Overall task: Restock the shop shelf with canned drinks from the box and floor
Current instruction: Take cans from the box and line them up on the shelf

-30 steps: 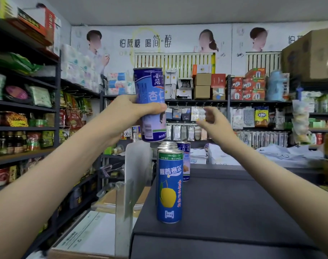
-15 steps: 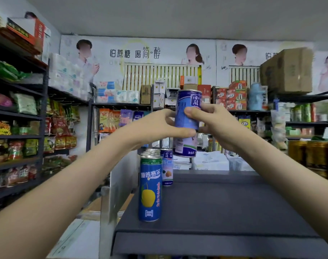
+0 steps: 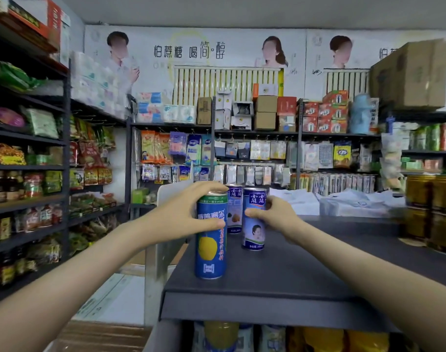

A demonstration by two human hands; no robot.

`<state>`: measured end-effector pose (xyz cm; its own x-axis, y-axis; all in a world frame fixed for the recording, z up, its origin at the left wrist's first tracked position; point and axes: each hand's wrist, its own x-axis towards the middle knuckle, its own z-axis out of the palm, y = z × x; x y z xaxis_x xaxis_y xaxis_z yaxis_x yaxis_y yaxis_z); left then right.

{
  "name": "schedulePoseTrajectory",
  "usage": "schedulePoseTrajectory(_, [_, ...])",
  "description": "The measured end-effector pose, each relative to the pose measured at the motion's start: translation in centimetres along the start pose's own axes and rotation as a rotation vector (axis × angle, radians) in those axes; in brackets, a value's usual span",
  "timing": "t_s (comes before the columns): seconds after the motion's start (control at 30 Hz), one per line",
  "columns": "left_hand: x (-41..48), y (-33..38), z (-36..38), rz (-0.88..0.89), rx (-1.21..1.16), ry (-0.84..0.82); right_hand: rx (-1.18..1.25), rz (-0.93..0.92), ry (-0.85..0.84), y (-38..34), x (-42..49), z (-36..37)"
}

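Shelf [image 3: 305,273] now holds pale can [image 3: 253,236], right hand [image 3: 275,217] gripping; left hand [image 3: 189,214], fruit can [image 3: 211,252].

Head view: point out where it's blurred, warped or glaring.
Head view: the right edge smears, blurring the gold cans and cardboard box; wide-angle distortion bows the left shelving; the yellow-fruit can and portrait can in the middle are readable; lighting is flat, without harsh glare or shadows.

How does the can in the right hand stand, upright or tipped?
Upright: the blue-and-white metal portrait can sits base-flat on the dark shelf.
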<state>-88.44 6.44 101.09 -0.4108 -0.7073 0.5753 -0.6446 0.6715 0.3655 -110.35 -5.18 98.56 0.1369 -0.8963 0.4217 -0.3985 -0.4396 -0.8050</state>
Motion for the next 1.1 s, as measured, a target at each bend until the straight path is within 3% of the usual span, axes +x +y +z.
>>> schedulePoseTrajectory(0.1, [-0.1, -0.7, 0.3, 0.016, -0.076, 0.024, 0.072, 0.078, -0.209, 0.7, 0.6, 0.4])
schedulePoseTrajectory(0.17, [-0.1, -0.9, 0.4, 0.030, -0.086, 0.037, 0.076, 0.099, -0.228, 1.2, 1.1, 0.9])
schedulePoseTrajectory(0.4, [-0.1, -1.8, 0.7, 0.070, -0.078, 0.077, -0.063, 0.026, -0.080, 2.0, 3.8, 3.5])
schedulePoseTrajectory(0.53, [-0.4, -2.4, 0.7, 0.144, 0.059, 0.084, -0.324, -0.244, 0.015, 2.3, 4.4, 4.3])
schedulePoseTrajectory(0.7, [-0.4, -3.1, 0.4, 0.159, 0.065, 0.037, -0.765, -0.572, -0.002, 2.2, 3.9, 3.0])
schedulePoseTrajectory(1.1, [-0.9, -2.9, 0.9, 0.157, 0.073, 0.075, -0.892, -0.575, 0.037, 2.0, 3.4, 3.6])
